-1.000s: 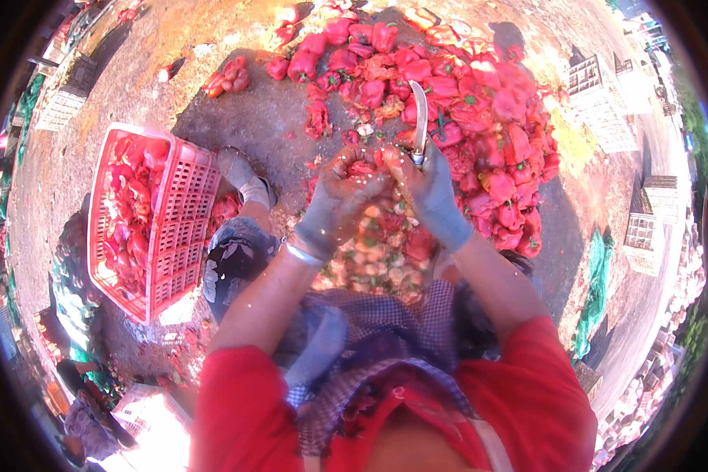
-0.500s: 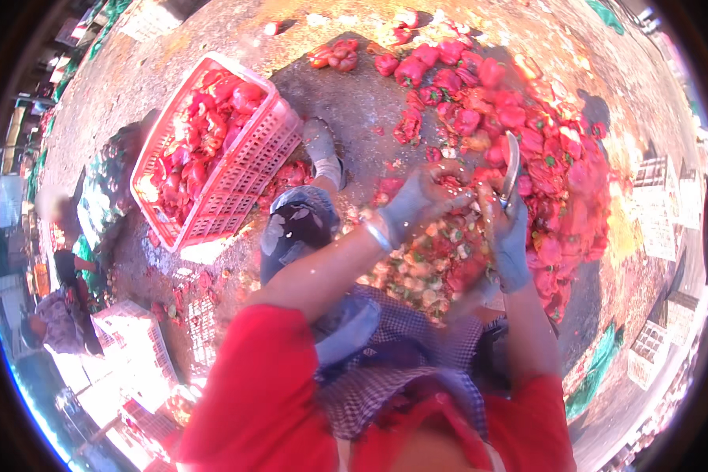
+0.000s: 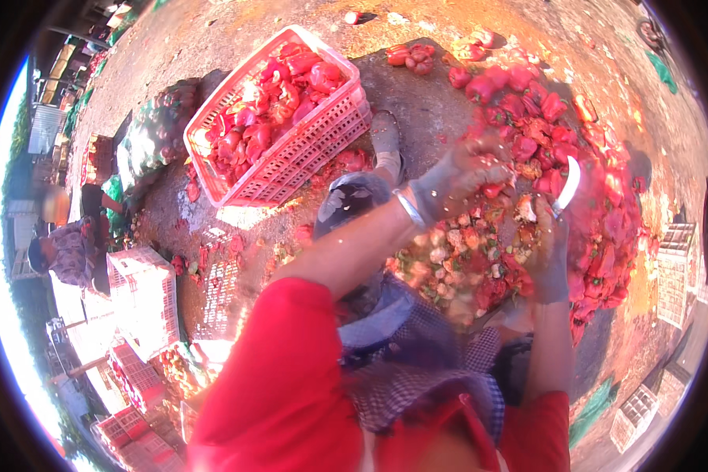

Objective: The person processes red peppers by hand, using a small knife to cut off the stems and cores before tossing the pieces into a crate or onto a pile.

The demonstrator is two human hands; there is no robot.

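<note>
"Head view: where does the red pepper (image 3: 493,190) sit against the person's fingers?"

"Beneath the curled fingers of the gloved left hand (image 3: 460,177), which grip it, though blur hides the exact hold. A pale core (image 3: 525,208) shows just beside it, at the thumb of the right hand (image 3: 549,248); whether it is pinched there, I cannot tell."

"And the knife (image 3: 570,185)?"

"The right hand's fingers are wrapped around its handle. The curved blade points up and away, apart from the left hand, against the pepper pile (image 3: 610,228)."

"Edges and room?"

"A heap of cut cores (image 3: 452,252) spreads below both hands; the pile crowds the right. Leftward, a filled red crate (image 3: 315,138) stands well apart, its wall beside a foot (image 3: 385,134). Bare ground (image 3: 425,102) opens between foot and pile."
</note>
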